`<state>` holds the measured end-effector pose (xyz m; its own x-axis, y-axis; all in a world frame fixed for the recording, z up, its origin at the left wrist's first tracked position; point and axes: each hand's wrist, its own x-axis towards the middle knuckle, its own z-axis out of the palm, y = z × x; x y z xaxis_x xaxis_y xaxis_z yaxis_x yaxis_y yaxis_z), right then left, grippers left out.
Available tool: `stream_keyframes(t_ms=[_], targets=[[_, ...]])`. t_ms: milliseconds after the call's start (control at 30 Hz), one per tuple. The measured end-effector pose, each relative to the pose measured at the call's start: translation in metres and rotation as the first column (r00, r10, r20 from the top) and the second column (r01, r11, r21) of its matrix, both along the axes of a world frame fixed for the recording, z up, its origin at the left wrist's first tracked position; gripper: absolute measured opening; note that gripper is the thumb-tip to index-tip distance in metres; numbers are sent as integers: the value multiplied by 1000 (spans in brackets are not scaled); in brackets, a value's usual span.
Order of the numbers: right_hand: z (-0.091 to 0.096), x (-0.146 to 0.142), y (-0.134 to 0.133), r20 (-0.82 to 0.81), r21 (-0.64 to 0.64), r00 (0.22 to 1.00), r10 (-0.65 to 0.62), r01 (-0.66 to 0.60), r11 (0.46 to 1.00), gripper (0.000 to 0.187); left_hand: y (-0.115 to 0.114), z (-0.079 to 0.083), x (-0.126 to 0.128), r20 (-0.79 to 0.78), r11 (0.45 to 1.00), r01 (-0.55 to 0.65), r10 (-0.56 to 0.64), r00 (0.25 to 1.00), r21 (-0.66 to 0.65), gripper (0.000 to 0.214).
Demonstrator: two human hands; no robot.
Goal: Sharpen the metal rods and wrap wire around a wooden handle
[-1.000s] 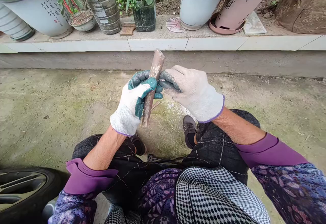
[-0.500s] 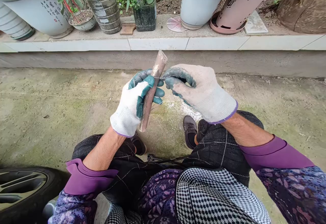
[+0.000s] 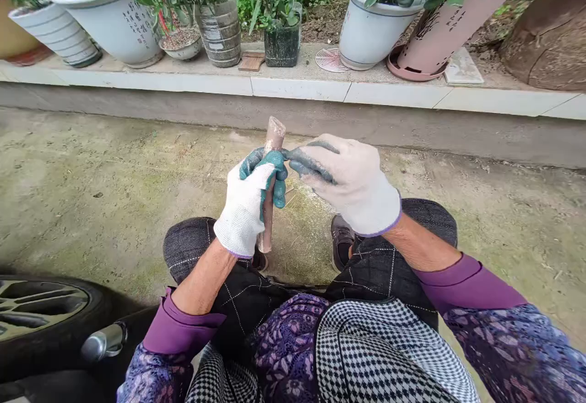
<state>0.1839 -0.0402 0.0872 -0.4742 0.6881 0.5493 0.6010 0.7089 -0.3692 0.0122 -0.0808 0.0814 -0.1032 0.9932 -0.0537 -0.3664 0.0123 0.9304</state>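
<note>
A person sits with knees apart, wearing white knit gloves with green-coated palms. The left hand [image 3: 246,214] grips a short brownish rod [image 3: 273,136] and holds it nearly upright above the knees, with its top end sticking out above the fist. The left fingers [image 3: 277,168] curl tightly round the rod, close together, with the thumb laid across them. The right hand [image 3: 348,183] comes in from the side at about the rod's upper part. Its fingers [image 3: 307,163] lie pressed together and stretch toward the rod, their tips just beside or touching the left fingers. Whether they pinch anything is too small to tell.

Below the hands are dark checked trousers [image 3: 196,250], a dark shoe [image 3: 342,241], and a black-and-white checked apron [image 3: 389,354]. A car tyre [image 3: 41,323] sits low at the left on the stained concrete floor [image 3: 91,207]. Ahead runs a tiled ledge [image 3: 297,90] holding a white flowerpot [image 3: 379,30], a black square planter [image 3: 281,46], and a cut plastic bottle planter [image 3: 220,30]. A pink tube [image 3: 458,24] leans tilted on a pink saucer [image 3: 405,68].
</note>
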Motion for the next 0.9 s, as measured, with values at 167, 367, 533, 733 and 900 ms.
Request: stream_keyframes(t_ms=[167,367,533,733,900], targets=[[8,-10,-14,200,189,980,7,-45,981,24,-8,6,-15,81,998,-59,62,995,-37,26],[13,-14,-10,101,-26,981,165,-163,986,31,-16,2,-36,59,995,-95,96,994,-14,33],[6,-14,-3,-437,-496,856,277,-486,720,33,-26,-4,-37,45,995,-104,103,994,12,28],[12,-32,-5,-437,-505,889,135,-367,781,19,-31,-6,-33,-3,995,-102,102,995,-12,28],[11,-42,-5,-290,-342,924,250,-344,874,16,-32,-7,-31,-53,992,-120,118,992,-33,23]])
